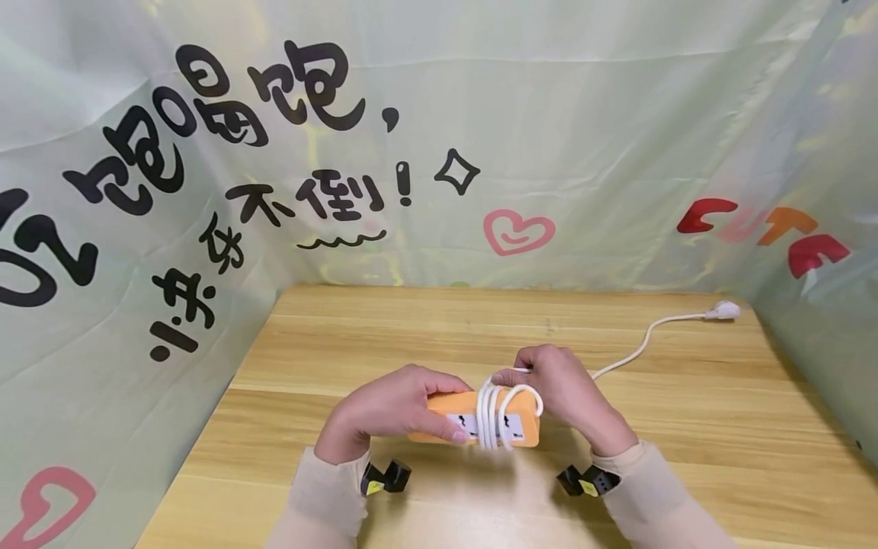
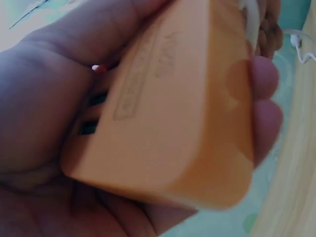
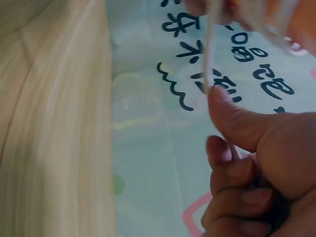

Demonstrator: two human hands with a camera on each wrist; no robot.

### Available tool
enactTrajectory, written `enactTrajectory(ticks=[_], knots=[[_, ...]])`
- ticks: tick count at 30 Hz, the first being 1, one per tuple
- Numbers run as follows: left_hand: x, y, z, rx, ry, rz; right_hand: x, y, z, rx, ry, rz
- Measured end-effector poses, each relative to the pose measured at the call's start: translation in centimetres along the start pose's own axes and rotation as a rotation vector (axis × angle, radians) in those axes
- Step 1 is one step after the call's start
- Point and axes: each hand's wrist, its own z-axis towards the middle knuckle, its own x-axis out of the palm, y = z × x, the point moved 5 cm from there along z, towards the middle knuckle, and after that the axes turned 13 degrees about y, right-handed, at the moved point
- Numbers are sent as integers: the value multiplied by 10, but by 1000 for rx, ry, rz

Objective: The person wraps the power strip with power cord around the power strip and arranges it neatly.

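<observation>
An orange power strip (image 1: 469, 412) is held above a wooden surface (image 1: 466, 328) by the left hand (image 1: 405, 400), its fingers and thumb clamped around the left end. White cord (image 1: 485, 423) is looped several times around the strip's right half. Near that end, the cord is pinched by the right hand (image 1: 559, 381). The plug (image 1: 723, 310) is seen near the surface's far right corner.

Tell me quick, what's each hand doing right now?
Left hand: closed, holding the orange power strip.
Right hand: closed, pinching the white cord.
</observation>
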Motion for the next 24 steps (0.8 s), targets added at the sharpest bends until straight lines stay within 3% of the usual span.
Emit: enactTrajectory(ticks=[3,9,24], knots=[[4,3,4,-36,28,72,1,1,-1,14,52,87],[10,9,12,-100,47,165,2,4,-2,12,70,123],[12,12,15,-157,24,246,5,24,-11,-68,-26,156]])
